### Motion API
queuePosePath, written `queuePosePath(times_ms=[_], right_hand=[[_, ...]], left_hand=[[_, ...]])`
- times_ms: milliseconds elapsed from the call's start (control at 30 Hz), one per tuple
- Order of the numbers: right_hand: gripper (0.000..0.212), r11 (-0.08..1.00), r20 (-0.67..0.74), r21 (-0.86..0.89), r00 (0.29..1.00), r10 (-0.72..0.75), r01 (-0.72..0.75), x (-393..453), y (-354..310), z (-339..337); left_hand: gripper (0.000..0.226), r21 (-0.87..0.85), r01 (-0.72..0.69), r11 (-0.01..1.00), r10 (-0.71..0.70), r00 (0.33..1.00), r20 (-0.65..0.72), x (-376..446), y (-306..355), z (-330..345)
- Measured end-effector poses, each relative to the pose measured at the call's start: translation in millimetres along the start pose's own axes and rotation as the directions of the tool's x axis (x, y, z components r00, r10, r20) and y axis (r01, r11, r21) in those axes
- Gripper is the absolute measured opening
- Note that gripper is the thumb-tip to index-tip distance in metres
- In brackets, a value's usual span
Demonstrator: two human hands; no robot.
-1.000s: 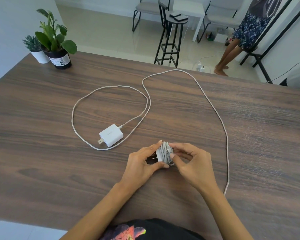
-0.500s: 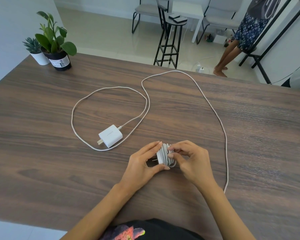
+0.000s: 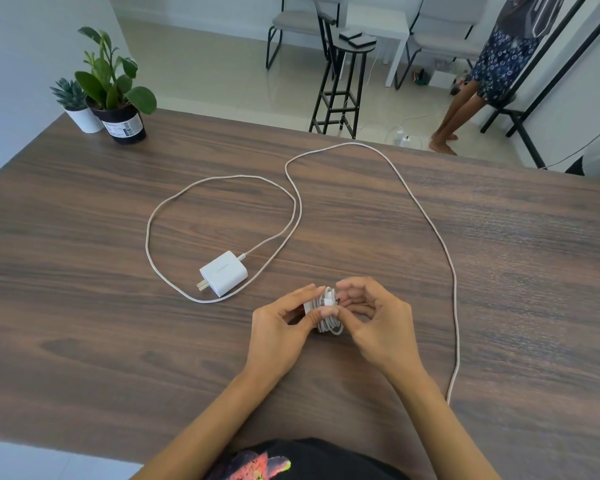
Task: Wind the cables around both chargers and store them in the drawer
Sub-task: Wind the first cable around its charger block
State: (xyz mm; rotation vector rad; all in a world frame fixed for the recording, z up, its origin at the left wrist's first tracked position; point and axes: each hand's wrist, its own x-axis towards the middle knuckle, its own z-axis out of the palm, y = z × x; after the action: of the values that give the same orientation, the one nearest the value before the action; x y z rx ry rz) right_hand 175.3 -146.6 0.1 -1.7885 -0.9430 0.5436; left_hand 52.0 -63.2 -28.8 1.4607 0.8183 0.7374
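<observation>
A dark wood-grain tabletop (image 3: 84, 306) fills the view. A long white cable (image 3: 426, 220) is laid across it: from the second charger it loops toward the left, arcs up close to the far edge, then runs down the right side to the near edge. Two potted plants (image 3: 113, 88) are set at the far left corner; the black pot carries a white label whose print cannot be read. The second charger (image 3: 224, 273), unwound, is lying flat left of centre, prongs toward the near left; faint grey lettering on its face cannot be made out. Near the middle of the near edge, a wound charger (image 3: 326, 315) is held just above the wood. It is gripped by the left hand (image 3: 279, 332) between thumb and fingers (image 3: 305, 292). It is pinched from the other side by the right hand (image 3: 378, 323), fingers curled.
</observation>
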Motion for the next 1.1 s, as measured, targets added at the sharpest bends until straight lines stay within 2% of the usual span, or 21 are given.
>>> queuePosePath(times_ms=[233, 333, 467, 567, 767, 900, 1100], right_hand=[[0.038, 0.999, 0.029, 0.000, 0.999, -0.043, 0.043, -6.5, -0.2, -3.9], [0.048, 0.991, 0.016, -0.092, 0.995, -0.100, 0.101, -8.4, 2.6, -6.7], [0.075, 0.970, 0.198, -0.238, 0.980, 0.003, 0.045, -8.5, 15.1, -14.7], [0.080, 0.970, 0.270, -0.235, 0.963, 0.006, 0.060, -8.4, 16.1, -11.2], [0.079, 0.985, 0.258, -0.166, 0.966, -0.009, 0.053, -2.7, 11.1, -0.8], [0.068, 0.983, 0.229, -0.161, 0.972, -0.054, 0.093, -1.2, 11.7, 2.5], [0.059, 0.986, 0.194, -0.150, 0.980, -0.048, 0.078, -3.6, 13.1, 3.8]], left_hand=[[0.021, -0.040, 0.008, 0.999, -0.009, 1.000, -0.024, 1.6, -1.0, 1.8], [0.019, -0.064, 0.028, 0.998, -0.029, 0.999, -0.021, 1.1, 0.5, 2.3], [0.018, -0.066, 0.040, 0.997, -0.041, 0.999, -0.011, -0.1, 4.2, 2.4], [0.018, -0.055, 0.051, 0.997, -0.052, 0.999, -0.008, -0.2, 5.9, 2.2], [0.017, -0.024, 0.068, 0.997, -0.068, 0.997, 0.029, 0.0, 9.7, 3.0], [0.012, 0.023, 0.074, 0.997, -0.075, 0.995, 0.061, 1.0, 12.8, 4.9], [0.012, 0.077, 0.138, 0.987, -0.141, 0.989, 0.034, 4.1, 17.5, 4.0]])
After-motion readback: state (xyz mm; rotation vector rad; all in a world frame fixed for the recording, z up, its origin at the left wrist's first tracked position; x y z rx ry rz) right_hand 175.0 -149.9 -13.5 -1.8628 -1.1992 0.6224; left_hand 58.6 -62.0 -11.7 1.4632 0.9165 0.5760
